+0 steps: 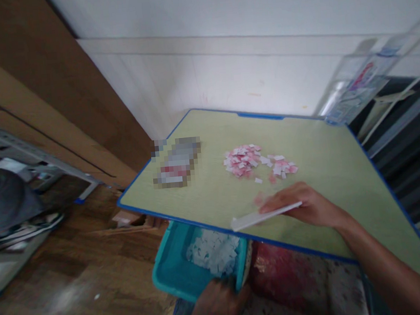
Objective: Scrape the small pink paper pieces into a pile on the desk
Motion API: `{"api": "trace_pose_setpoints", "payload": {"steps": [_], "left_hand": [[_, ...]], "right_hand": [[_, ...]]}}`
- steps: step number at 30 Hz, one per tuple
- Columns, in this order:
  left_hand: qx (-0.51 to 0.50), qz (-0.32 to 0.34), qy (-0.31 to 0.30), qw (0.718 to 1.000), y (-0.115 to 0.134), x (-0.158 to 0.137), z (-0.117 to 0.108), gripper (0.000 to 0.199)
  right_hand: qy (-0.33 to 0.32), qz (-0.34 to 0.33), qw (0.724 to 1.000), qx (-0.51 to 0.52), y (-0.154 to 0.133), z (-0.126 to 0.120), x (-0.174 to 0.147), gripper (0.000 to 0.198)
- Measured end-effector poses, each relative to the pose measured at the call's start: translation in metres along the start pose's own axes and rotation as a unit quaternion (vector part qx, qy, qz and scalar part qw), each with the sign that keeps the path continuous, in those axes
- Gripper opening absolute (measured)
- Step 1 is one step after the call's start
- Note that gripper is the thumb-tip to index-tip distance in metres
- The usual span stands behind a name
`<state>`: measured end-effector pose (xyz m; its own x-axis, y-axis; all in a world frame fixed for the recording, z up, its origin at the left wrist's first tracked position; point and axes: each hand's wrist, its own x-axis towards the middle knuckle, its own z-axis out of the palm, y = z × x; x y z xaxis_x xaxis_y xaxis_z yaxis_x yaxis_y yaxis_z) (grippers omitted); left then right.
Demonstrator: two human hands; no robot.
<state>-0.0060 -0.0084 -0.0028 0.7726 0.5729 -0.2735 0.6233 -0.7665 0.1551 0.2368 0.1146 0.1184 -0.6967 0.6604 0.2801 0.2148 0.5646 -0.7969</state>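
My right hand (305,202) is closed on a thin, flat white strip (259,218), held slanting just above the front edge of the table. A pinkish, blurred bit of paper shows by its fingers. Beyond it lies a heap of small pink and white paper pieces (242,161), with a smaller cluster (282,166) to its right. Below the table edge, my left hand (218,301) grips the near rim of a teal basin (172,278), its fingers dark and partly hidden. Small white pieces (214,249) lie inside the basin.
The pale yellow table (327,152) has a blue edge and stands against a white wall. A pixelated object (179,161) lies at its left. A clear plastic bottle (358,88) leans at the back right corner. A red-stained surface (286,268) shows under the front edge; shoes (24,225) sit at left.
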Motion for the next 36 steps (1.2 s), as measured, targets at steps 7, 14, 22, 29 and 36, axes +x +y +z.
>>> {"api": "trace_pose_setpoints", "payload": {"steps": [7, 14, 22, 29, 36], "left_hand": [[0.006, -0.006, -0.012, 1.000, 0.001, -0.001, 0.004, 0.040], [-0.003, 0.010, 0.011, 1.000, 0.000, 0.000, 0.001, 0.033], [-0.005, 0.008, 0.003, 1.000, 0.001, 0.000, -0.002, 0.036], [-0.010, -0.001, -0.010, 1.000, 0.000, 0.001, -0.004, 0.031], [-0.005, 0.000, 0.008, 1.000, 0.001, 0.000, 0.002, 0.036]], "right_hand": [[0.015, -0.012, 1.000, -0.002, -0.004, 0.003, -0.002, 0.025], [-0.007, -0.008, 1.000, -0.005, -0.004, 0.003, -0.003, 0.022], [-0.034, -0.015, 0.999, 0.004, -0.005, 0.013, 0.002, 0.021], [0.156, 0.039, 0.983, -0.087, -0.001, -0.003, -0.007, 0.018], [0.244, 0.148, 0.937, -0.199, 0.006, -0.025, -0.019, 0.016]]}}
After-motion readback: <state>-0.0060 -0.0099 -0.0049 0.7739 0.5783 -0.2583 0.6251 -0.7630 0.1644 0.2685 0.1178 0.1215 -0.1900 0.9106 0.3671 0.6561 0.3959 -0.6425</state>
